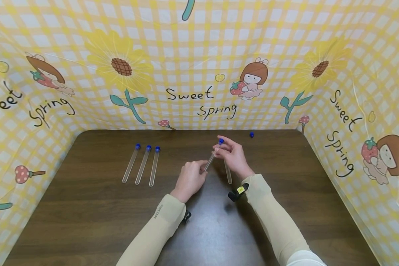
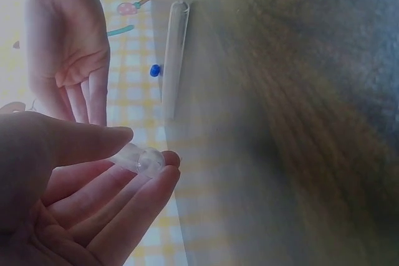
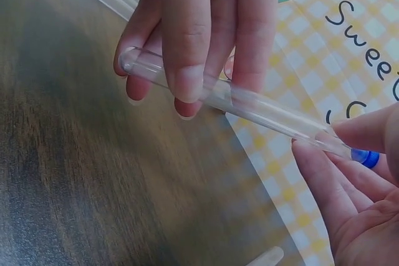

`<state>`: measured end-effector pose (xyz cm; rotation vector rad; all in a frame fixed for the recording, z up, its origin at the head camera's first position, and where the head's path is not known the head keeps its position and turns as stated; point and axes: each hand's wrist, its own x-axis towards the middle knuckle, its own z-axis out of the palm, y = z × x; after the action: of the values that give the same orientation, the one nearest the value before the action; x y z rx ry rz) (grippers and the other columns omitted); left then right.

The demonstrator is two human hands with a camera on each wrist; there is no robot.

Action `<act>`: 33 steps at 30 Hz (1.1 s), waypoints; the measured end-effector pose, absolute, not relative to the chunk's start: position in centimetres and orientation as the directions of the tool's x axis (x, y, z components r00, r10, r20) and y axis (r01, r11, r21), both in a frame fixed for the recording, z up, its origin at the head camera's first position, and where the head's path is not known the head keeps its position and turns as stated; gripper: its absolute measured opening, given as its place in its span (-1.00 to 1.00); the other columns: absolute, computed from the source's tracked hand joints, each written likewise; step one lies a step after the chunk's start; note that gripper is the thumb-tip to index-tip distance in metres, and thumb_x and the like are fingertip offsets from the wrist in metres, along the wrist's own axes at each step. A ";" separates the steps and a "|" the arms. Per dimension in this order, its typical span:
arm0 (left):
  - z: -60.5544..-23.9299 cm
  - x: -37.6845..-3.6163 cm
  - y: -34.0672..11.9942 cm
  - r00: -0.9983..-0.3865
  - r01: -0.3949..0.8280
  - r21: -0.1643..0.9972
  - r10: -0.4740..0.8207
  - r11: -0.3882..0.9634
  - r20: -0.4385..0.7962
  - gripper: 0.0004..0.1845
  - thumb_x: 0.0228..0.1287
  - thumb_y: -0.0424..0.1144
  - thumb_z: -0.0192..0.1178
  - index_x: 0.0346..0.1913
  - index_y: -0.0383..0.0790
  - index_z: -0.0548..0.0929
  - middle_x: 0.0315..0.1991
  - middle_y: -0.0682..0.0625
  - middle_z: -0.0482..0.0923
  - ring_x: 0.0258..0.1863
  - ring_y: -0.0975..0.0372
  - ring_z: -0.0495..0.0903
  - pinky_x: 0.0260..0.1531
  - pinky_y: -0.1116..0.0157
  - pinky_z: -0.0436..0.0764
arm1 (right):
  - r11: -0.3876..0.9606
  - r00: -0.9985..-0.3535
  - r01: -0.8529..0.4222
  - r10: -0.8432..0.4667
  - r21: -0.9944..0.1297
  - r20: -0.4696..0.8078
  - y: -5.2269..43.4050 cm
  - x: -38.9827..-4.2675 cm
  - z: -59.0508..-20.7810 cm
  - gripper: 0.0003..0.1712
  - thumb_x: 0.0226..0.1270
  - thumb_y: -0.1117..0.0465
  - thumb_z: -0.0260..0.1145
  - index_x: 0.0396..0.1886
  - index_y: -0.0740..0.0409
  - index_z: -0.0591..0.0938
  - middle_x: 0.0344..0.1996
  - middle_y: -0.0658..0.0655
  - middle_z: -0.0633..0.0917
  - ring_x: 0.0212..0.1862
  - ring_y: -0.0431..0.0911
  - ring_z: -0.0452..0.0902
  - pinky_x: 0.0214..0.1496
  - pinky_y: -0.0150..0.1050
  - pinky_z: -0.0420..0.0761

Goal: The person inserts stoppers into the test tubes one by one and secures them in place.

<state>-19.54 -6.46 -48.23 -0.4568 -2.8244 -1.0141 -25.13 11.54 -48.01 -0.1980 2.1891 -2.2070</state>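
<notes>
Above the table's (image 1: pixel 86 207) middle, capped tube (image 1: pixel 212 158) pinched endwise: left hand (image 1: pixel 190 180) at base, right hand (image 1: pixel 232 155) gripping the cap end nearer the far edge.

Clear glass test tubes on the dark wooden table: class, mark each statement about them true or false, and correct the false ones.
1. Three capped clear glass test tubes lie side by side on the dark wooden table. True.
2. The left hand is idle. False: it grips the held tube at its round end.
3. The right hand pinches the held tube near its blue cap. True.
4. An uncapped tube stands upright. False: it lies flat.
5. A loose small blue cap lies near the backdrop. True.
</notes>
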 end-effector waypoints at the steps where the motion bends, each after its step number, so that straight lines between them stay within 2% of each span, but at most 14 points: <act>1: -48.2 -19.5 -6.5 -0.949 0.314 0.604 0.243 0.733 0.200 -0.66 0.22 -0.43 0.42 0.08 -0.30 0.75 -0.42 0.04 0.69 -0.51 0.27 0.60 -0.44 0.20 0.62 | -0.015 -0.992 -0.071 -0.107 -0.997 0.072 11.5 -25.1 -48.0 -0.41 0.40 0.49 0.31 0.40 0.23 0.48 -0.01 0.45 0.68 -0.11 0.10 0.74 -0.09 -0.14 0.69; 10: -48.3 -19.5 -6.6 -0.950 0.313 0.611 0.248 0.727 0.192 -0.66 0.22 -0.44 0.42 0.08 -0.31 0.74 -0.42 0.02 0.69 -0.51 0.26 0.60 -0.44 0.21 0.61 | -0.030 -0.995 -0.066 -0.072 -0.997 0.068 11.1 -25.1 -48.0 -0.43 0.38 0.52 0.31 0.38 0.28 0.51 -0.05 0.46 0.69 -0.13 0.12 0.75 -0.11 -0.13 0.70; 17: -48.4 -19.6 -6.7 -0.957 0.289 0.614 0.237 0.734 0.167 -0.66 0.23 -0.44 0.41 0.09 -0.30 0.74 -0.41 0.02 0.69 -0.49 0.27 0.60 -0.42 0.22 0.62 | -0.037 -0.997 -0.054 -0.060 -0.998 0.057 11.0 -25.0 -48.0 -0.45 0.39 0.50 0.32 0.35 0.26 0.53 0.00 0.53 0.65 -0.12 0.11 0.75 -0.09 -0.11 0.69; 33: -48.1 -19.8 -6.7 -0.954 0.300 0.622 0.233 0.724 0.189 -0.68 0.24 -0.45 0.40 0.06 -0.31 0.75 -0.38 -0.01 0.72 -0.45 0.22 0.66 -0.40 0.20 0.63 | -0.027 -0.996 -0.080 -0.039 -0.996 0.081 11.1 -25.0 -47.6 -0.51 0.40 0.47 0.33 0.31 0.24 0.59 -0.08 0.35 0.74 -0.16 0.00 0.76 -0.15 -0.20 0.70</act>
<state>-19.80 -6.68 -48.14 -0.4381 -2.8258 -1.0446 -25.01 11.08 -47.64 -0.1354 2.2102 -2.2682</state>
